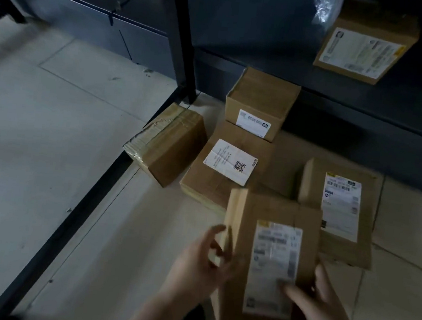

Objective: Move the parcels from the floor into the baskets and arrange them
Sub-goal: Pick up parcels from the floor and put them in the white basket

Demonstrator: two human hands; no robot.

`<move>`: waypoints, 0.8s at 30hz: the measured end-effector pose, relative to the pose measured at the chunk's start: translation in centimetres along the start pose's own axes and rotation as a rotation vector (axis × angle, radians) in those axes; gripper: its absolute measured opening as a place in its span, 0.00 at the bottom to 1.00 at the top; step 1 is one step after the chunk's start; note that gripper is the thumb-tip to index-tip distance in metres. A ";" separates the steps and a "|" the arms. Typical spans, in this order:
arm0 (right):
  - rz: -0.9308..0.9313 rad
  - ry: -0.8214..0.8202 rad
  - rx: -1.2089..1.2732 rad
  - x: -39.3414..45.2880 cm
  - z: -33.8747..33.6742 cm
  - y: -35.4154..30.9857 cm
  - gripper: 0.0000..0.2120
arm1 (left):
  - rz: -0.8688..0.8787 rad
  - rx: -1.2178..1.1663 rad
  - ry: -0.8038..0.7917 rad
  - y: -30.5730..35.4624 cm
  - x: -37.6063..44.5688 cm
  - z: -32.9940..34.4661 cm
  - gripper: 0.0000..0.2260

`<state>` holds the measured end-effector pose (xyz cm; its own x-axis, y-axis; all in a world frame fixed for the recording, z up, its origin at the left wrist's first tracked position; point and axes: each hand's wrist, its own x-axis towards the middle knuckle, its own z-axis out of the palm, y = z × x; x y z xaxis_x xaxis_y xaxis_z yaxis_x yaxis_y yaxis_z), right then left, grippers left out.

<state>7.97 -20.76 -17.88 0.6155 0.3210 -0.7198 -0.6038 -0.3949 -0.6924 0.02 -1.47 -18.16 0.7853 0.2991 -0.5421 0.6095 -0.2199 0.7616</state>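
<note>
I hold a flat cardboard parcel (269,260) with a white shipping label, lifted above the floor at the bottom centre. My left hand (199,263) grips its left edge and my right hand (317,298) holds its lower right corner, thumb on the label. On the floor behind it lie several more brown parcels: a flat one with a barcode label (340,210), one with a QR label (227,166), a small box (260,102) stacked on top of that, and a taped box (167,142) tilted at the left. No basket is in view.
A dark metal shelf unit (316,87) runs along the back, with an upright post (181,39) at the centre. Another labelled parcel (365,43) and a clear plastic bag (325,5) rest on the shelf at the upper right. A black floor rail (77,211) runs diagonally across the pale tiles.
</note>
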 end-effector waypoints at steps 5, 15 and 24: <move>0.042 0.038 -0.244 0.1 -2.0 2.2 0.35 | 0.001 0.060 -0.136 -2.0 -1.1 3.2 0.26; -0.155 0.265 -0.695 0.2 -3.2 2.7 0.46 | -0.060 0.244 -0.047 -3.1 0.5 4.9 0.24; -0.158 0.198 -0.351 10.1 7.2 -7.8 0.33 | -0.018 0.248 0.627 0.0 10.2 -5.0 0.26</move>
<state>15.27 -8.23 -20.14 0.7925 0.2430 -0.5594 -0.3066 -0.6342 -0.7098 7.51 6.26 -21.93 0.6089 0.7706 -0.1883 0.6874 -0.3940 0.6101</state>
